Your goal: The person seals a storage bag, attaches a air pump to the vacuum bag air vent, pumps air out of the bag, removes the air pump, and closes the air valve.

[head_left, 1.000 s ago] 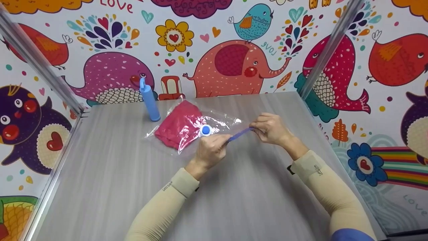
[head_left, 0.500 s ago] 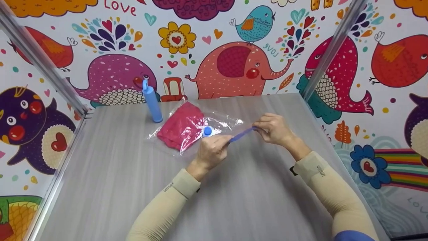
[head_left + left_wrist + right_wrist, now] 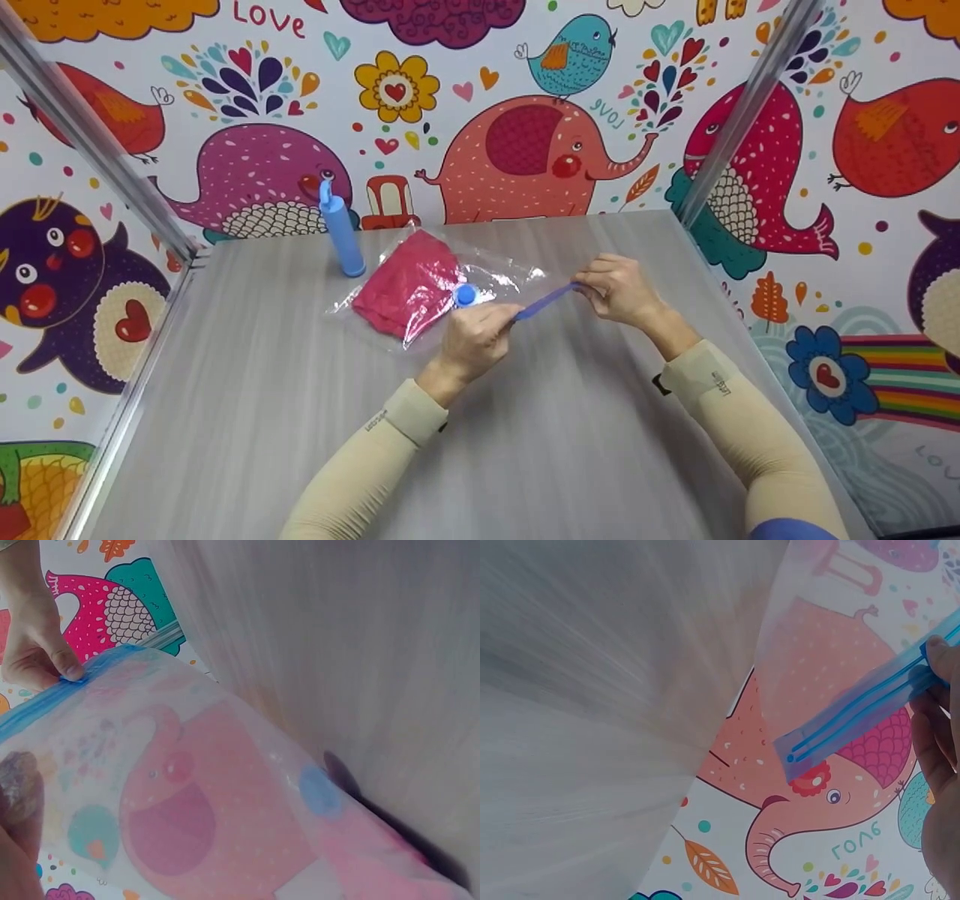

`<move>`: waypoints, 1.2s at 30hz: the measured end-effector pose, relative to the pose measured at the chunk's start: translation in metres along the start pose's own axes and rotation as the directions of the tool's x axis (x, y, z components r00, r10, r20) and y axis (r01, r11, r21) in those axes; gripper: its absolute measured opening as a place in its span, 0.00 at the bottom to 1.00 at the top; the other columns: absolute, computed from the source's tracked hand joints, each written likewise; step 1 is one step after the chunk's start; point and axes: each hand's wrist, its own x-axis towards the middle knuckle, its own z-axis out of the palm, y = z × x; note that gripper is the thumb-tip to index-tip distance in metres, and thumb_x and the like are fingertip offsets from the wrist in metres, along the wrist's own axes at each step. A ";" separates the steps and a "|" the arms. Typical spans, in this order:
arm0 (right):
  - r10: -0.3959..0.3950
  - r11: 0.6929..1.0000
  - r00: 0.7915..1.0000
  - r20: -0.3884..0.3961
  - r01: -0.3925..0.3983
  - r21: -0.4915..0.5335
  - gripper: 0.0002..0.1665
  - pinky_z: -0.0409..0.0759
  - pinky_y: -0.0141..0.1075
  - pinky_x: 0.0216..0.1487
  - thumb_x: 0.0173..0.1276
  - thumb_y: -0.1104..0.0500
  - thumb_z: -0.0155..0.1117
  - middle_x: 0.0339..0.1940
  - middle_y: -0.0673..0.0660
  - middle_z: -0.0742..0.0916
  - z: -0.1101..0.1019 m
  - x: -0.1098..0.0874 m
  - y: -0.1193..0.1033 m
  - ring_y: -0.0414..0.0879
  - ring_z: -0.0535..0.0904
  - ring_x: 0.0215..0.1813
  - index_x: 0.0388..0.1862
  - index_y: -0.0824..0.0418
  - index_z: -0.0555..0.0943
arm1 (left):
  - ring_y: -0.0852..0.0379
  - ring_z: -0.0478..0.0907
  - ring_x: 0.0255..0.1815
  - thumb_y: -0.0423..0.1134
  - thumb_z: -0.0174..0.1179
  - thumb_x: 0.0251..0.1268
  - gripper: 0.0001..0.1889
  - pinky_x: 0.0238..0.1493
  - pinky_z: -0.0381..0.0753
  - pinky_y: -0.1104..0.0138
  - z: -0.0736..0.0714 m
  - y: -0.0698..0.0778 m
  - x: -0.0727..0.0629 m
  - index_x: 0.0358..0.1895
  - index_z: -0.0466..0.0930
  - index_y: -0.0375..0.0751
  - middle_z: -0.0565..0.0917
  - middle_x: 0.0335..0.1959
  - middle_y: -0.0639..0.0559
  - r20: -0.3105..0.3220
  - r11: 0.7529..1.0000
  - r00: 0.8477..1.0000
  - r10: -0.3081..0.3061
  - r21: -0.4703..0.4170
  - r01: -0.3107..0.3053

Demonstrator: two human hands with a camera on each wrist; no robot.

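A clear plastic zip bag (image 3: 510,274) lies on the table with a folded pinkish-red cloth (image 3: 409,285) inside and a round blue valve cap (image 3: 465,295) on its face. Along its near edge runs a blue zip strip (image 3: 547,300), raised off the table. My left hand (image 3: 474,337) pinches one part of that strip. Farther right, my right hand (image 3: 615,289) pinches it between thumb and fingers. In the right wrist view, a darker blue piece (image 3: 934,652) shows under the right thumb, and one end of the strip sticks out beyond the hand.
A light blue hand pump (image 3: 343,236) stands upright behind the bag, on the left. Printed walls (image 3: 517,157) enclose the back and sides of the grey table (image 3: 262,420), with metal posts (image 3: 724,127) at the corners.
My right hand has shifted slightly right, so more of the blue strip shows between my hands. The left hand keeps its place, and the head view has tilted a little.
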 end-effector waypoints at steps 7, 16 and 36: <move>0.020 1.000 1.000 0.010 -0.020 0.009 0.11 0.92 0.47 0.36 0.59 0.70 0.85 0.34 0.61 0.96 -0.002 0.000 0.001 0.56 0.87 0.35 0.42 0.67 0.95 | 0.54 0.94 0.28 0.22 0.75 0.56 0.09 0.35 0.94 0.67 -0.001 0.000 0.001 0.39 0.94 0.37 0.97 0.32 0.48 -0.002 1.000 1.000 0.011 0.009 -0.011; 0.061 0.998 0.996 0.061 -0.060 -0.023 0.10 0.95 0.49 0.42 0.62 0.69 0.84 0.36 0.61 0.96 -0.009 -0.001 0.003 0.56 0.90 0.37 0.43 0.67 0.96 | 0.54 0.94 0.30 0.21 0.75 0.55 0.10 0.36 0.95 0.66 -0.002 0.001 0.002 0.39 0.94 0.37 0.97 0.33 0.48 -0.011 1.000 1.000 0.019 0.011 -0.019; 0.150 0.988 0.984 0.098 -0.146 -0.045 0.11 0.97 0.52 0.48 0.67 0.66 0.84 0.40 0.62 0.97 -0.009 -0.003 0.010 0.58 0.93 0.41 0.47 0.67 0.96 | 0.52 0.96 0.32 0.21 0.76 0.56 0.10 0.41 0.96 0.66 -0.006 0.002 0.002 0.40 0.95 0.36 0.97 0.35 0.46 0.006 1.000 1.000 0.012 -0.007 -0.012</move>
